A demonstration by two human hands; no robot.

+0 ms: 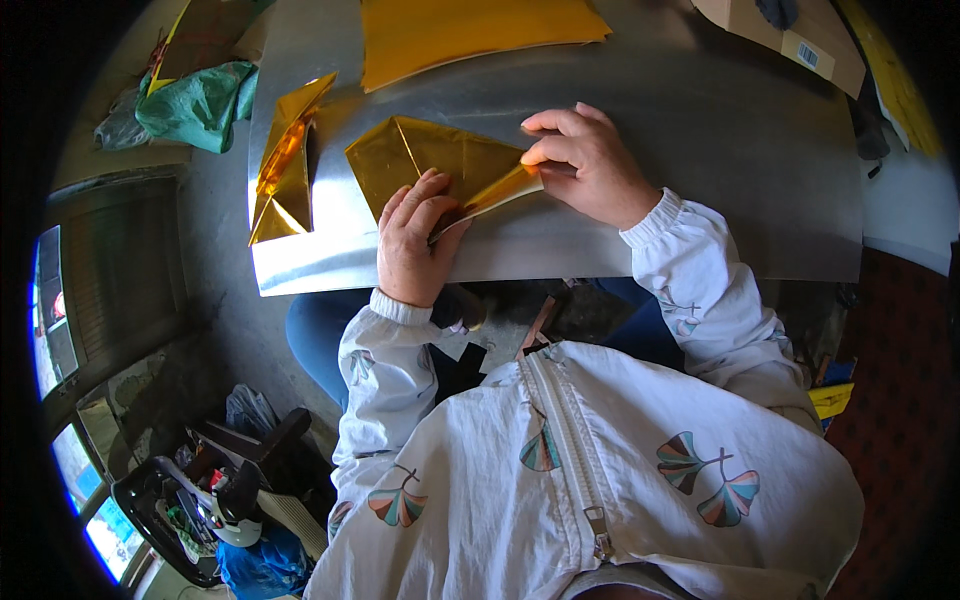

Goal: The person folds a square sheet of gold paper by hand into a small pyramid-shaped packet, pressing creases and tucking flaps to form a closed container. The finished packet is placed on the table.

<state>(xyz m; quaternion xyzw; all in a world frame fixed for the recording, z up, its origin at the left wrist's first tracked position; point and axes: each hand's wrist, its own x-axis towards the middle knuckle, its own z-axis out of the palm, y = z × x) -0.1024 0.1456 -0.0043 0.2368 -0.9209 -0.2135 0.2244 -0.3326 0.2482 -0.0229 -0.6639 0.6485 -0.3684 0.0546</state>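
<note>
A sheet of shiny gold foil paper (440, 150), partly folded and creased, lies on the metal tabletop in front of me. My left hand (412, 240) presses on its near edge, fingers bent over the fold and the thumb by the paper's lower side. At the sheet's right corner, my right hand (590, 165) pinches the folded edge between thumb and fingers. To the left rests a folded gold paper piece (286, 165) with pointed ends. A stack of flat gold sheets (470, 35) lies at the far side.
The metal table (740, 190) has its near edge just before my lap. A cardboard box (790, 35) sits at the far right corner. Beyond the left edge is a green plastic bag (200, 105). A cluttered black chair (190, 500) stands at lower left.
</note>
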